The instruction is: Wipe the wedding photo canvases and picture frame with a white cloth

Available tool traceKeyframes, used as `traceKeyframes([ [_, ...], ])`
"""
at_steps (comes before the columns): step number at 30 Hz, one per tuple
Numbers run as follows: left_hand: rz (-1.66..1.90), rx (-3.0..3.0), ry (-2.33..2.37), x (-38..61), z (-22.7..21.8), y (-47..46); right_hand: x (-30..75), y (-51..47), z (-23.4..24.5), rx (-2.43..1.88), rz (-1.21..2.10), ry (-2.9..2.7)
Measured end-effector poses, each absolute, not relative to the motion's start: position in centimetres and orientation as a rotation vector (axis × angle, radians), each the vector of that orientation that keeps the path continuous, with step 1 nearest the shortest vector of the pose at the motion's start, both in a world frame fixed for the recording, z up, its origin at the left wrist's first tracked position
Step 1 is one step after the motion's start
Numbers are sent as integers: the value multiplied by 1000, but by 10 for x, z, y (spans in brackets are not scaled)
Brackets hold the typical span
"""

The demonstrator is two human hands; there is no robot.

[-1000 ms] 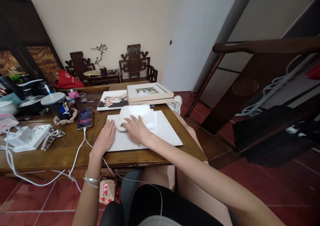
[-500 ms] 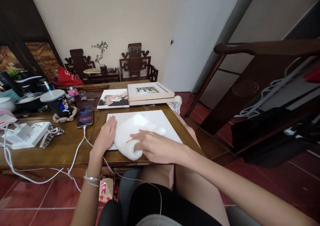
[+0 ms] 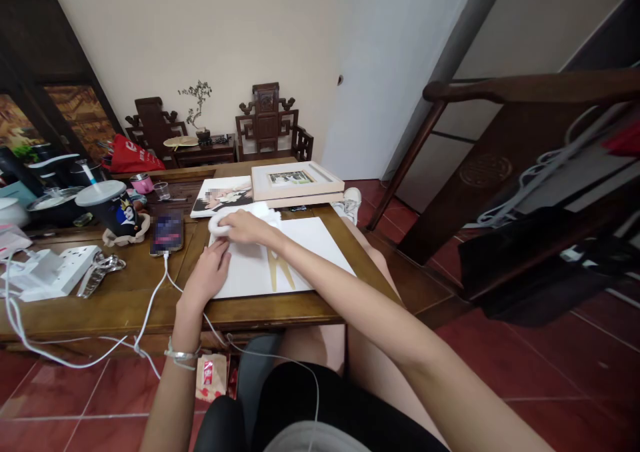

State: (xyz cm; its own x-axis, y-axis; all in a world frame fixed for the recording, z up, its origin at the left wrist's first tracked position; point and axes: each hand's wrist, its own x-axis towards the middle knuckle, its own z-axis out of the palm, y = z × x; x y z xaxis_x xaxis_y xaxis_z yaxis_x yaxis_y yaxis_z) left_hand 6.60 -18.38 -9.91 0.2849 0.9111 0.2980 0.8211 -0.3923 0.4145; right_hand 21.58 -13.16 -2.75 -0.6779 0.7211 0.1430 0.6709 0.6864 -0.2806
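Observation:
A white board [image 3: 320, 255] with a gold shape [image 3: 273, 272] on it lies flat at the table's front edge. My right hand [image 3: 246, 228] is closed on a fluffy white cloth [image 3: 260, 209] at the board's far left corner. Part of the cloth is hidden under the hand, and my right forearm crosses over the board. Against the board's left edge rests my left hand [image 3: 209, 271], its fingers stretched out and touching the surface, just on the near side of the cloth.
Behind the board lie a photo print [image 3: 220, 202] and stacked pale frames [image 3: 300, 189]. To the left are a phone [image 3: 167, 231] on a charging cable, a lidded cup [image 3: 113, 209] with a straw, and a power strip [image 3: 75, 265]. A wooden chair [image 3: 483, 165] stands at right.
My right hand has moved the cloth from the board's near middle to its far left corner, uncovering the gold shape. My left hand stays at the left edge, slightly lower.

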Motion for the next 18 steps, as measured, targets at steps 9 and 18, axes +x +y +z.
traceKeyframes([
  [9, 720, 2357, 1648, 64, -103, -182, 251, -132, -33, -1221, 291, -2587],
  [18, 729, 2341, 1647, 62, -108, -181, 362, -166, -64, -1375, 169, -2493],
])
